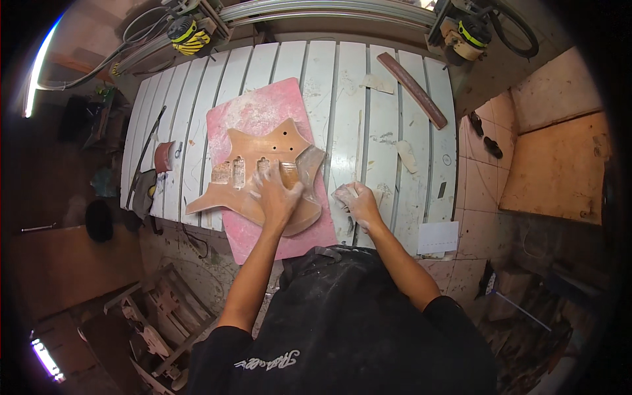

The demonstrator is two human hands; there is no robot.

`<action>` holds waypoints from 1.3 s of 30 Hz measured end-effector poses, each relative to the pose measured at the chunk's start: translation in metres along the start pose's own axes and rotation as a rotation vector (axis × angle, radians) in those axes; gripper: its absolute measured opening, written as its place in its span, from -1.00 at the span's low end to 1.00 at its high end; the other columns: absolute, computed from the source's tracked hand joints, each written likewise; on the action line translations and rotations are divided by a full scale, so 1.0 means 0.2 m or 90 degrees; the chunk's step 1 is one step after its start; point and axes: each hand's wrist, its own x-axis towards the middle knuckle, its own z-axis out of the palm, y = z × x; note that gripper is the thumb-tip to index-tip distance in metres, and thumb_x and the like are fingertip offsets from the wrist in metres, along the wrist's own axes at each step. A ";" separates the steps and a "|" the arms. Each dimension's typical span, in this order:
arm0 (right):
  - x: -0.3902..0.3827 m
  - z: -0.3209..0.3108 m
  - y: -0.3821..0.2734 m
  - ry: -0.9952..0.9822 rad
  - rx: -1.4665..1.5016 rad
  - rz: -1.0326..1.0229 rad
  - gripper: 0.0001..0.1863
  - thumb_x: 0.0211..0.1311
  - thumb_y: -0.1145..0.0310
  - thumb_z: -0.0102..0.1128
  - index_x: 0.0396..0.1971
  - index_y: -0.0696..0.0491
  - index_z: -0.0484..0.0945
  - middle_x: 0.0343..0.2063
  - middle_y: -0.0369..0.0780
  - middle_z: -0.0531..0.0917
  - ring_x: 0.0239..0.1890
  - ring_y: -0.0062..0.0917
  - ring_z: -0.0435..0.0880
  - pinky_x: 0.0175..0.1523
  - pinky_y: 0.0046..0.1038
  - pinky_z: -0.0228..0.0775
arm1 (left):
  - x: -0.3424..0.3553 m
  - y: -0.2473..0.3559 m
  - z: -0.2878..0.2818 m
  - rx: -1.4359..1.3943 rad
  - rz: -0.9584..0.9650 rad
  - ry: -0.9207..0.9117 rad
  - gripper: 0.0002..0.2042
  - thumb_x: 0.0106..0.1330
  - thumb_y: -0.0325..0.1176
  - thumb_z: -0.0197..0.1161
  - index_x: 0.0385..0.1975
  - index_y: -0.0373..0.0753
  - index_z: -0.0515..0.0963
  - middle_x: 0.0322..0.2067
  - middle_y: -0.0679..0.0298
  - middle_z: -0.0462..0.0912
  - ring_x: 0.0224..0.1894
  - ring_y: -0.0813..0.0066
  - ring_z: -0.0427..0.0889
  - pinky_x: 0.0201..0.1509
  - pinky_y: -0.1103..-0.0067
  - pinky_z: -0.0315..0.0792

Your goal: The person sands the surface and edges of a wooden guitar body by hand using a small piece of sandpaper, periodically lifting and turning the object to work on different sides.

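An unpainted wooden electric guitar body (253,145) lies on a dusty pink mat (230,112), its routed cavities and small drilled holes facing up. My left hand (276,196) rests on it beside the cavities, fingers spread and dusted white. To the right of the mat, my right hand (357,203) is low over the slatted table (342,118), its fingers curled around a pale piece that looks like sandpaper (377,195). The palm side of that hand is hidden.
Two pale scraps (378,83) (406,157) and a long brown sanding block (413,91) lie on the table's right side. White paper (438,237) sits at the near right corner. A reddish curled piece (164,157) is at left. Machine rails (316,9) span the back.
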 end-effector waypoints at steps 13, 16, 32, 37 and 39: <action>-0.19 0.05 -0.05 -0.286 0.284 0.176 -0.76 0.51 0.27 0.13 -0.04 0.12 0.51 -0.37 -0.32 0.60 -0.39 -0.72 0.57 -0.28 -0.65 0.51 | -0.40 0.00 -0.09 -0.652 -0.045 -0.445 -0.68 0.40 -0.42 0.31 0.09 -0.40 0.53 -0.18 0.25 0.71 -0.09 0.54 0.66 0.07 0.58 0.54; -0.22 0.06 -0.07 -0.305 0.238 0.182 -0.75 0.51 0.27 0.13 -0.02 0.12 0.50 -0.36 -0.33 0.60 -0.40 -0.72 0.55 -0.28 -0.62 0.51 | -0.45 -0.03 -0.07 -0.647 -0.069 -0.415 -0.68 0.41 -0.43 0.30 0.08 -0.42 0.53 -0.13 0.23 0.71 -0.10 0.54 0.67 0.05 0.59 0.55; -0.25 0.03 -0.20 -0.338 -0.236 -0.064 -0.43 0.36 0.13 0.32 0.11 0.33 0.51 -0.16 0.04 0.63 -0.09 -0.34 0.69 0.03 -0.38 0.51 | -0.47 -0.06 0.01 -0.521 -0.034 -0.378 -0.80 0.49 -0.30 0.25 -0.18 -0.34 0.54 -0.23 0.30 0.63 -0.16 0.60 0.60 -0.03 0.60 0.55; -0.22 0.03 -0.09 -0.294 -0.096 -0.063 -0.42 0.32 0.16 0.38 0.12 0.31 0.49 -0.26 -0.08 0.68 -0.16 -0.46 0.68 -0.02 -0.42 0.52 | -0.47 -0.02 0.00 -0.572 -0.045 -0.358 -0.84 0.50 -0.33 0.20 -0.24 -0.30 0.51 -0.27 0.35 0.57 -0.21 0.63 0.55 -0.07 0.60 0.51; -0.22 0.02 -0.13 -0.317 -0.009 0.077 -0.48 0.31 0.20 0.39 0.09 0.28 0.52 -0.26 -0.17 0.71 -0.15 -0.54 0.67 -0.01 -0.48 0.52 | -0.46 -0.02 0.00 -0.572 -0.062 -0.354 -0.85 0.50 -0.34 0.19 -0.25 -0.28 0.50 -0.28 0.37 0.55 -0.22 0.63 0.54 -0.07 0.60 0.50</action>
